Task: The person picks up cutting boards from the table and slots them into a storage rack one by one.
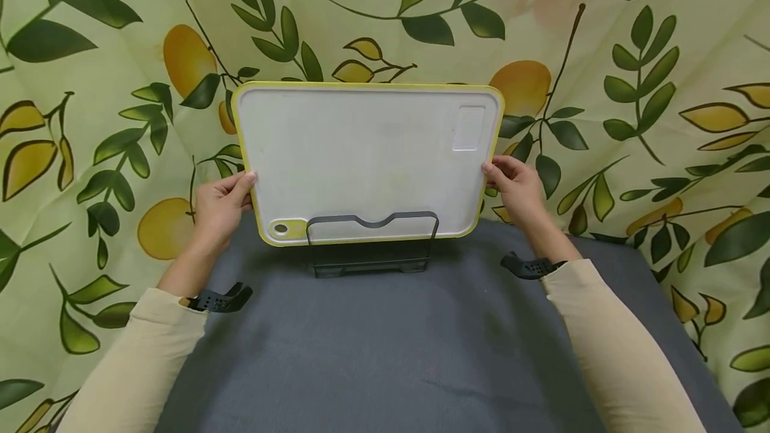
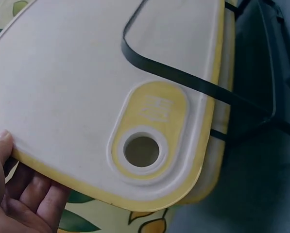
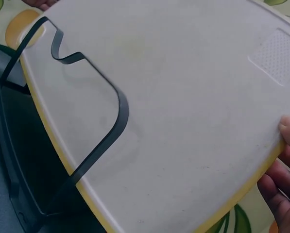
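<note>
A white cutting board (image 1: pixel 361 152) with a yellow rim stands on its long edge, slightly tilted, behind the front wire of a dark metal rack (image 1: pixel 371 265). My left hand (image 1: pixel 219 209) pinches its left side, thumb on the front face and fingers behind. On the opposite side my right hand (image 1: pixel 520 191) grips the edge the same way. The lower left corner has a yellow handle patch (image 2: pixel 157 109) with a round hole; a textured grating panel (image 3: pixel 277 56) is at the upper right. Behind this board, the left wrist view shows another yellow-edged layer (image 2: pixel 214 172) within the rack.
The rack stands toward the back of a table with a dark grey cloth (image 1: pixel 373 346). A leaf-and-fruit patterned curtain (image 1: pixel 631 172) hangs close behind and at both sides. Dark straps (image 1: pixel 224 299) circle both wrists.
</note>
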{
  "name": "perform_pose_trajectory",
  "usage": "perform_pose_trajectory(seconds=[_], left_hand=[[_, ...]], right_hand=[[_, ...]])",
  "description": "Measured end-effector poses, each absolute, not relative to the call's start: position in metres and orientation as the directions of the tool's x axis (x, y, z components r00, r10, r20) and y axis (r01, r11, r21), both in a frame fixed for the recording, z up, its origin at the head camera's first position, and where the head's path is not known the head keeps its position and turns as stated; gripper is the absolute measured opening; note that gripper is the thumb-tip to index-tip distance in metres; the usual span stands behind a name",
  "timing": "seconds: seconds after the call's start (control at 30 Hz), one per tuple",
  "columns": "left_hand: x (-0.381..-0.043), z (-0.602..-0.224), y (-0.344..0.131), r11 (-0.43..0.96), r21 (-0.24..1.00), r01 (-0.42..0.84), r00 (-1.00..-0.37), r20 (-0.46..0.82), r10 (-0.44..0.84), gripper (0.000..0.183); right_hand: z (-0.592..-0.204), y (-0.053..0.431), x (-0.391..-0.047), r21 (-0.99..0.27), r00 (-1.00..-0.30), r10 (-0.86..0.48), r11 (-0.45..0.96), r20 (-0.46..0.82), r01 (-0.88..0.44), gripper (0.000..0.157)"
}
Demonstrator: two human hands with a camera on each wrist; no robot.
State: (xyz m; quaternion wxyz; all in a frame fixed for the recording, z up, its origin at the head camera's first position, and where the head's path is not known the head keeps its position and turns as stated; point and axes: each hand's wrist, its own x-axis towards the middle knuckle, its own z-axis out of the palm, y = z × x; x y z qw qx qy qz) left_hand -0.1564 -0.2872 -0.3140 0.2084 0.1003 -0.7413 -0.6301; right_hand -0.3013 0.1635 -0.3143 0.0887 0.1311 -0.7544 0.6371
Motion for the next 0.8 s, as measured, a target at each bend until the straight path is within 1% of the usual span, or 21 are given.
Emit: perform_pose_trajectory(seconds=[0.13, 0.3, 0.4, 0.53, 0.67, 0.8], left_hand=[[-0.154, -0.321, -0.288, 0.253, 0.964, 0.083, -0.898, 0.183, -0.401, 0.053], [-0.151, -0.331, -0.286, 0.291, 0.954, 0.072, -0.901, 0.187, -0.392, 0.055], [-0.149, -0.339, -0.288, 0.280, 0.957, 0.079, -0.902, 0.188, -0.388, 0.056], [-0.148, -0.350, -0.288, 0.249, 0.964, 0.091, -0.908, 0.183, -0.378, 0.057], [-0.149, -0.357, -0.287, 0.193, 0.976, 0.101, -0.898, 0.173, -0.404, 0.056], [-0.152, -0.361, -0.284, 0.148, 0.983, 0.110, -0.883, 0.165, -0.439, 0.056]], right_hand=[[-0.322, 0.163, -0.300, -0.949, -0.953, -0.096, 0.103, 0.289, -0.298, 0.016], [-0.333, 0.165, -0.298, -0.958, -0.957, -0.105, 0.070, 0.269, -0.277, 0.013], [-0.340, 0.165, -0.297, -0.954, -0.953, -0.123, 0.085, 0.276, -0.287, 0.014], [-0.350, 0.164, -0.295, -0.954, -0.951, -0.128, 0.065, 0.282, -0.292, 0.015], [-0.356, 0.165, -0.295, -0.956, -0.948, -0.131, -0.008, 0.290, -0.292, 0.014], [-0.361, 0.167, -0.294, -0.955, -0.948, -0.115, -0.030, 0.297, -0.296, 0.010]])
